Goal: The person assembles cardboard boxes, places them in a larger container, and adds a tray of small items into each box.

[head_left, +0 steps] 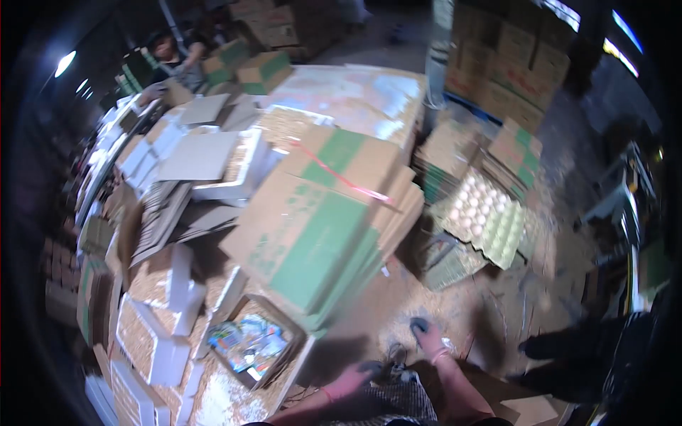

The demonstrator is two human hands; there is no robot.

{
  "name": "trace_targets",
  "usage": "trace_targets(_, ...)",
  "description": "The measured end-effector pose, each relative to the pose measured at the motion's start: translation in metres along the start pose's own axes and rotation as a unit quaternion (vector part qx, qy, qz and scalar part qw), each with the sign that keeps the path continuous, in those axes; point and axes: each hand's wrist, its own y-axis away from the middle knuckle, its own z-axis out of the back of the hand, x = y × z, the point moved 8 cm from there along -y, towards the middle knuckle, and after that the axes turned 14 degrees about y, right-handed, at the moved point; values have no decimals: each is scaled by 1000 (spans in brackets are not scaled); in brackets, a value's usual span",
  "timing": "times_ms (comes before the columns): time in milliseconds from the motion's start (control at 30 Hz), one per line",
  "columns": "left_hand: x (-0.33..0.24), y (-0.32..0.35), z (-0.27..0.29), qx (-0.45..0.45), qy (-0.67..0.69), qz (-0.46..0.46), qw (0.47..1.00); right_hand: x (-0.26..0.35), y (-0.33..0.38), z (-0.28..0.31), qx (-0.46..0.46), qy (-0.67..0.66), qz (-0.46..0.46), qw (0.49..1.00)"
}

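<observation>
My left hand (pixel 352 379), in a pink glove with dark fingertips, is low in front of me, right of the open box on the table. My right hand (pixel 429 336), gloved alike, reaches forward above the littered floor. Nothing shows in either hand; both sets of fingers are too blurred to tell whether they are curled. Ahead lies a stack of flattened cardboard boxes (pixel 305 213) with green bands and a red strap. Farther right, a tray of eggs (pixel 477 206) overlaps a pale green egg tray (pixel 506 236) with bare cups, both resting on a box.
An open carton (pixel 288 355) with colourful packets (pixel 249 341) sits on the near table among white foam boxes (pixel 160 355) and shavings. A person (pixel 177 64) is at the far left. Stacked cartons (pixel 511 64) stand beside a post (pixel 438 53). A dark-clothed arm or leg (pixel 582 351) shows at right.
</observation>
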Motion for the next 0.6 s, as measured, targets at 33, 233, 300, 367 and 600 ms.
trace_targets(33,-37,27,-9,28,-35,-71,996,55,-8,29,-13,2,32,999)
trace_targets(233,-240,179,105,-292,-35,-303,907,293,-66,156,-65,-12,252,966)
trace_targets(300,-238,201,170,-484,-8,-296,824,350,-119,162,-81,43,266,960)
trace_targets(367,-254,194,196,-551,56,-279,784,390,-198,170,-127,83,319,936)
trace_targets(600,-278,105,179,-581,250,-266,728,385,-389,52,347,117,296,882)
